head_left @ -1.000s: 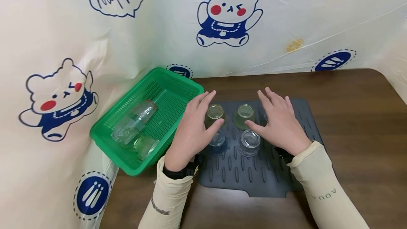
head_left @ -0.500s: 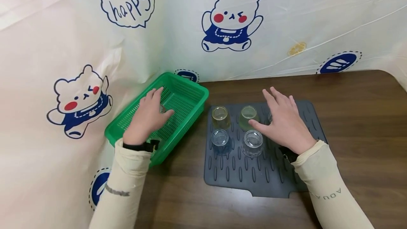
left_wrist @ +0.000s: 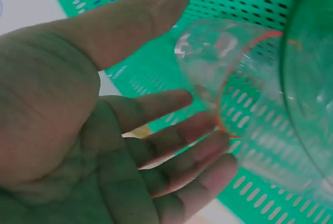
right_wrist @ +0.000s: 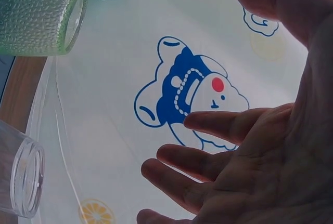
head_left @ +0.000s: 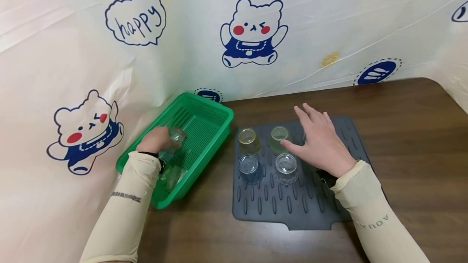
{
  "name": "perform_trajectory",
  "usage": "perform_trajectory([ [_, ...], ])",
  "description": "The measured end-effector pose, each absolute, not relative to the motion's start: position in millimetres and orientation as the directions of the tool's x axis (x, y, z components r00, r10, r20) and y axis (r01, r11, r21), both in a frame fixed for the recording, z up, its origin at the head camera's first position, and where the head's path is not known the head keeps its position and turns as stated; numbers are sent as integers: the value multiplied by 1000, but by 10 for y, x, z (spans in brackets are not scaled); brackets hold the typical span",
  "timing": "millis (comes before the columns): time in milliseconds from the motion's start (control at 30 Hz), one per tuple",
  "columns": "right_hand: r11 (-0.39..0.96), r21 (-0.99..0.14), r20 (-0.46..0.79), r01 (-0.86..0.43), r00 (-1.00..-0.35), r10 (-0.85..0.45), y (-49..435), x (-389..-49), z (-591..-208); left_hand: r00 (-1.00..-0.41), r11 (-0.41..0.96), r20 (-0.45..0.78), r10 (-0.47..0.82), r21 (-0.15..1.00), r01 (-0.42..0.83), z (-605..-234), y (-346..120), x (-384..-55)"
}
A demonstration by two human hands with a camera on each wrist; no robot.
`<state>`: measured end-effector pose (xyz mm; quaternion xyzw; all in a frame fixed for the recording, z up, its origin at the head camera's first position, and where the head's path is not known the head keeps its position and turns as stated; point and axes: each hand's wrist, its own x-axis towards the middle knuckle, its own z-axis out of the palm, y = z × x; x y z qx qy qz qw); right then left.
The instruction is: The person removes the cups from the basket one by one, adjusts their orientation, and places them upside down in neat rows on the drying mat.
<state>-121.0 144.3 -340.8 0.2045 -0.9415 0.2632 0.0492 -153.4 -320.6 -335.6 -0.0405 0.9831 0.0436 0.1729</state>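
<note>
Showing, head view: left hand (head_left: 156, 139) inside green basket (head_left: 199, 153), left; right hand (head_left: 323, 145) spread, centre right. Left wrist view: clear glass (left_wrist: 208, 57), upper right, beside spread fingers (left_wrist: 166, 102); best gripped mid-body. Right wrist view: spread likewise, lower right; green glass (right_wrist: 36, 16), upper left.

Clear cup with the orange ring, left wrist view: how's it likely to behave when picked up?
The clear cup may roll if nudged: it lies on its side in the green basket, and its wall looks round. Probably slippery, given the shiny surface. Likely rigid, possibly fragile: it looks like transparent glass, though plastic can't be ruled out.
</note>
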Motion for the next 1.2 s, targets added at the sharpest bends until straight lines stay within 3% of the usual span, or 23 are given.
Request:
perform_trajectory([
  [267, 762, -468, 205, -448, -893, -399, 1413, -1225, -3410, -938, 992, -347, -5, 119, -50, -3564, -3544, -1570],
  [600, 757, -451, 226, -473, -881, -415, 1420, -1262, -3400, -896, 997, -444, -16, 66, -51, -3475, -3389, -1665],
  [833, 746, -460, 242, -481, -877, -416, 1424, -1262, -3426, -892, 988, -451, -37, 118, -101, -3544, -3354, -1726],
  [1033, 718, -488, 289, -497, -868, -405, 1411, -1238, -3455, -935, 972, -354, -30, 207, -110, -3534, -3345, -1662],
  [1200, 684, -508, 351, -523, -851, -390, 1399, -1244, -3457, -988, 943, -138, -74, 313, -115, -3166, -3138, -1565],
])
